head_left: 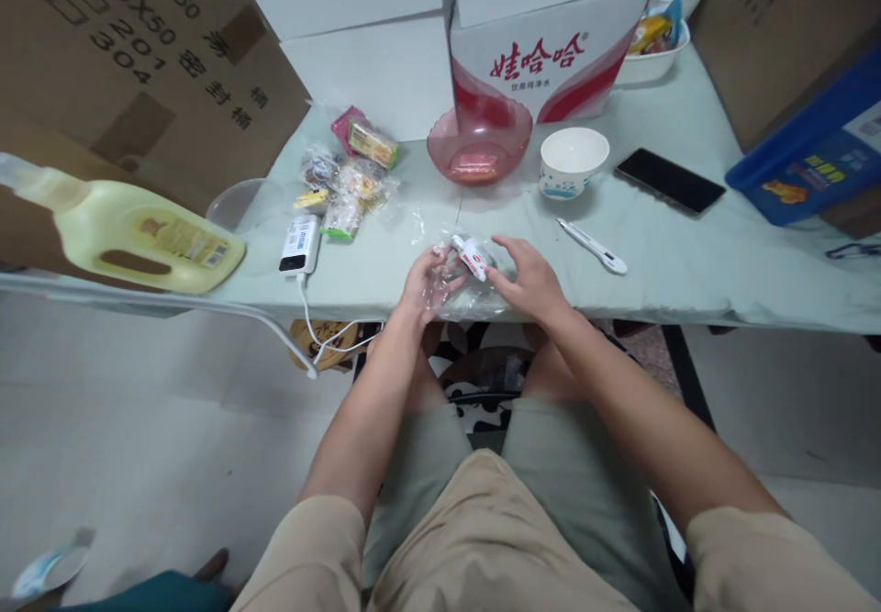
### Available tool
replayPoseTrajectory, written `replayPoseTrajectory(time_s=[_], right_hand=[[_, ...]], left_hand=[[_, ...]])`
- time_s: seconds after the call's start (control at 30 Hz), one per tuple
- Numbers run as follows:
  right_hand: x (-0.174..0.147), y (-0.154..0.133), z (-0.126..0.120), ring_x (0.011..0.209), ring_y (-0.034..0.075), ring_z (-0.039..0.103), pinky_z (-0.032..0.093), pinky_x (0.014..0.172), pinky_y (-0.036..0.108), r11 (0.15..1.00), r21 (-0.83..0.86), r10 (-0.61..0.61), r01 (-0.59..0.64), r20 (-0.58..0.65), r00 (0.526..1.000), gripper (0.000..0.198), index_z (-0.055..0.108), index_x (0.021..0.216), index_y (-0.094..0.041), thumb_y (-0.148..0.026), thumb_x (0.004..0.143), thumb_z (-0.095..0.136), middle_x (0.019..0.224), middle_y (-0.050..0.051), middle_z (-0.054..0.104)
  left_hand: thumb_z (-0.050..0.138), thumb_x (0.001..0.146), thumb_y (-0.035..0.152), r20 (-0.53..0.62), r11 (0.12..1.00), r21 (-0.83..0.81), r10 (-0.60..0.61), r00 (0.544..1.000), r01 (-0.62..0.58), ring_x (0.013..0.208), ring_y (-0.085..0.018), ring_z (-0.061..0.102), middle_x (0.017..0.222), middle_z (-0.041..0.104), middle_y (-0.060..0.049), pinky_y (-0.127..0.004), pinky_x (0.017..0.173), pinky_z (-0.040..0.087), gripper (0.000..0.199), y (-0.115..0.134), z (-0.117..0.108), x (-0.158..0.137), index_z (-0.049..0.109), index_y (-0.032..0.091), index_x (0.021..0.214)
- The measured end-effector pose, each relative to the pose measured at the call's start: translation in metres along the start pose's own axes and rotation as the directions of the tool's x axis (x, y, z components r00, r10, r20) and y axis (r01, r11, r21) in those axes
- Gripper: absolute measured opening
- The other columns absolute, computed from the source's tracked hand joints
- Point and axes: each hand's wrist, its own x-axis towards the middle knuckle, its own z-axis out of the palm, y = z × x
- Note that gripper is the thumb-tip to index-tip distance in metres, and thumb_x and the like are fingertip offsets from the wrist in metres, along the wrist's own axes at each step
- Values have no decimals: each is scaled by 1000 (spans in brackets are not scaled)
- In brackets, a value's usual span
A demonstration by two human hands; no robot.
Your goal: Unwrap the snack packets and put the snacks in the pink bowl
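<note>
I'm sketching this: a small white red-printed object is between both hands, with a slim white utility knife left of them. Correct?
No: in the head view, the slim white utility knife lies to the right of the right hand.

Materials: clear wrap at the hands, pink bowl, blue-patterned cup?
Clear wrap: likely thin plastic film; glossy, crinkled, see-through.
Pink bowl: glass or plastic, can't tell; smooth, tinted, translucent.
Cup: probably paper; opaque white, printed, disposable-looking.

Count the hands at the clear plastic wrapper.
2: the left hand, at the left side of the clear plastic wrapper, and the right hand, at its right, beside the small white item. No third seems hidden.
</note>
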Motion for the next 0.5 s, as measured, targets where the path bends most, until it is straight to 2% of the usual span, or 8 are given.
replayPoseTrajectory(time_s=[0.1, 0.2, 0.27, 0.37, 0.43, 0.5], right_hand=[[11, 0, 11, 105, 32, 62, 52, 87, 45, 994, -23, 113, -110, 131, 985, 63, 53, 132, -23, -46, 74, 67, 120, 11, 65], [14, -1, 20, 92, 28, 64, 53, 80, 43, 974, 90, 189, -209, 190, 963, 72, 47, 135, -22, -50, 72, 69, 108, 9, 67], [15, 4, 22, 91, 26, 63, 53, 82, 43, 959, 155, 219, -238, 135, 966, 66, 52, 128, -21, -49, 71, 69, 105, 9, 66], [16, 17, 20, 91, 25, 61, 52, 86, 45, 924, 232, 303, -303, 40, 952, 45, 61, 106, -20, -48, 72, 66, 97, 8, 66], [16, 28, 16, 91, 24, 62, 53, 84, 43, 850, 369, 389, -375, 40, 921, 41, 61, 102, -20, -49, 74, 62, 98, 8, 67], [14, 39, 12, 90, 22, 64, 55, 77, 39, 725, 529, 482, -441, 67, 874, 43, 59, 105, -20, -50, 74, 62, 102, 7, 67]], left_hand=[[50, 66, 26, 96, 1000, -22, 12, 995, -10, 110, -26, 65, 113, 68, -5, -45, 83, 58, 7, 8, 3, -3, 45, 21, 67], [49, 68, 26, 161, 998, -34, 62, 985, -57, 114, -29, 63, 121, 67, -6, -49, 85, 57, 6, 14, 7, -5, 46, 21, 64], [48, 69, 26, 184, 997, -28, 80, 980, -76, 117, -29, 62, 124, 67, -6, -49, 87, 56, 8, 17, 6, -3, 46, 21, 64], [48, 70, 29, 139, 995, -41, 97, 986, -92, 117, -28, 63, 123, 67, -6, -49, 88, 56, 11, 19, -6, 6, 47, 21, 64], [50, 68, 30, 76, 991, -84, 106, 991, -99, 114, -28, 64, 119, 68, -7, -47, 86, 57, 11, 17, -20, 15, 48, 20, 64], [52, 67, 30, 14, 987, -135, 92, 996, -89, 113, -28, 64, 115, 69, -8, -47, 86, 57, 11, 13, -35, 24, 49, 21, 64]])
